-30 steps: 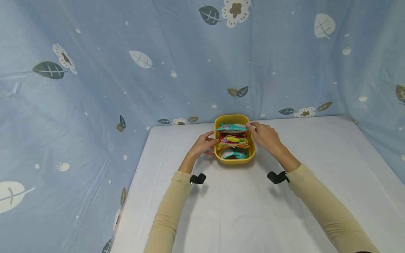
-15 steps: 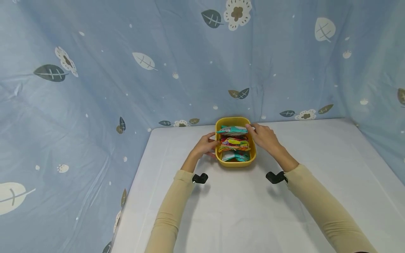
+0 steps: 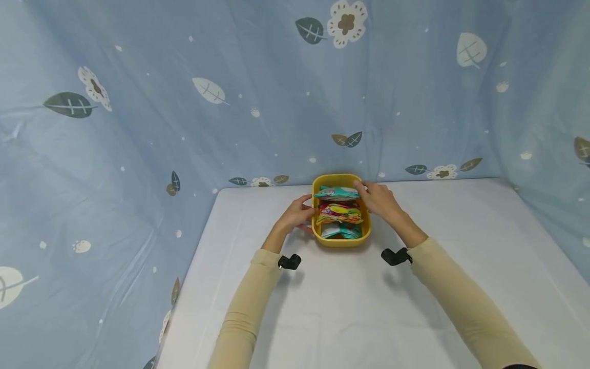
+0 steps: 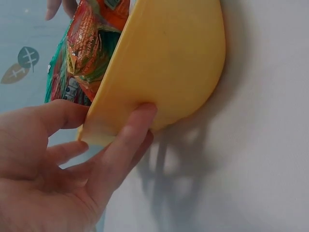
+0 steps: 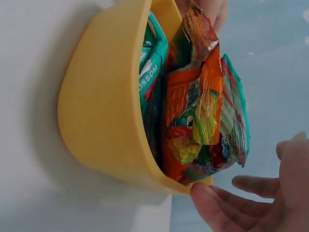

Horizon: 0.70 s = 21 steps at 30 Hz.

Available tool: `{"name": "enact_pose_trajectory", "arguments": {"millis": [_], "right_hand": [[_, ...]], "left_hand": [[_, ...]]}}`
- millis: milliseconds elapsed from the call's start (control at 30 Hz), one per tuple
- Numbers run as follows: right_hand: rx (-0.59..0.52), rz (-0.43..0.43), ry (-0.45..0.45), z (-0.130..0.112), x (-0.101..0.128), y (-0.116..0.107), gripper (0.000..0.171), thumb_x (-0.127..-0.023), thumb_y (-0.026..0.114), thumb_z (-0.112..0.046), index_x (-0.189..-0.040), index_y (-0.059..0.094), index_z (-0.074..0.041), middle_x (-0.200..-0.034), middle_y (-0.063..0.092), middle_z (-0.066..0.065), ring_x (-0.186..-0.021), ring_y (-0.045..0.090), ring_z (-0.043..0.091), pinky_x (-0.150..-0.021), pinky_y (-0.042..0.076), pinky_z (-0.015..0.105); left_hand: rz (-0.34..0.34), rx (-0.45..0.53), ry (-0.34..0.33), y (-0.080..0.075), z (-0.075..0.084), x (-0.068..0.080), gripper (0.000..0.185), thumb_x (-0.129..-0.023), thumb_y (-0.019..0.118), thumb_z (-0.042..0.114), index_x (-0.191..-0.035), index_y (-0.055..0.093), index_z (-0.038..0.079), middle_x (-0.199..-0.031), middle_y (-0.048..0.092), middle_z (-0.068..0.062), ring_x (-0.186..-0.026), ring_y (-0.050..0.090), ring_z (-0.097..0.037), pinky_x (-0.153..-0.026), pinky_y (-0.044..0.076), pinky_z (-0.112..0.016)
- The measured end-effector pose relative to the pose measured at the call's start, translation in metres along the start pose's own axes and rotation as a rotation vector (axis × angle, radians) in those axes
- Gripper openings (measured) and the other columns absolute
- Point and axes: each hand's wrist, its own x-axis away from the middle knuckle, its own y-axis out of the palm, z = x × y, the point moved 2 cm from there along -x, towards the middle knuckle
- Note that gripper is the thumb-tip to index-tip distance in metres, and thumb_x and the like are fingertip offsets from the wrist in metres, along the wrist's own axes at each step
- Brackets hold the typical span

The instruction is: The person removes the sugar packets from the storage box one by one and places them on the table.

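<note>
A yellow plastic basket (image 3: 342,243) stands near the back edge of the table, holding several colourful snack packets. One teal packet (image 3: 337,193) leans at the back, an orange and yellow packet (image 3: 339,213) lies in the middle, and another teal packet (image 3: 341,230) is at the front. At the basket's left side, my left hand (image 3: 294,214) grips it, with fingertips at the rim and against the outer wall. My right hand (image 3: 380,199) is at the back right corner; a fingertip touches the rim in the right wrist view, and its other fingers stand apart, loosely bent.
A white cloth covers the table (image 3: 341,312). Close behind the basket hangs a blue curtain (image 3: 286,102) printed with leaves and flowers, which also runs along the left and right sides. A black wrist camera (image 3: 289,262) is on the left wrist, another (image 3: 395,257) on the right.
My right hand has shifted slightly left along the basket's back right corner. The left hand keeps its hold, and the packets look the same. The head view has tilted a little.
</note>
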Motion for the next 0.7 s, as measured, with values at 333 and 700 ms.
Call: {"name": "enact_pose_trajectory", "arguments": {"millis": [333,700], "right_hand": [[0.020,-0.046,0.009,-0.001,-0.014,0.004,0.076,-0.102,0.023,-0.059,-0.144,0.044,0.001,-0.122,0.064,0.025,-0.080,0.070,0.030,-0.079,0.059,0.047],[0.018,-0.191,0.055,-0.013,-0.027,-0.001,0.079,-0.102,0.017,-0.059,-0.148,0.037,0.002,-0.103,0.066,0.025,-0.074,0.069,0.029,-0.081,0.058,0.045]], "left_hand": [[-0.007,0.011,-0.006,-0.002,0.000,-0.003,0.062,-0.098,0.055,0.017,-0.154,0.030,0.022,-0.135,0.054,-0.023,-0.098,0.070,-0.031,-0.072,0.064,-0.049],[-0.017,0.062,-0.024,-0.003,-0.001,-0.007,0.064,-0.098,0.056,0.014,-0.155,0.029,0.022,-0.136,0.053,-0.024,-0.099,0.069,-0.032,-0.077,0.063,-0.054]]}}
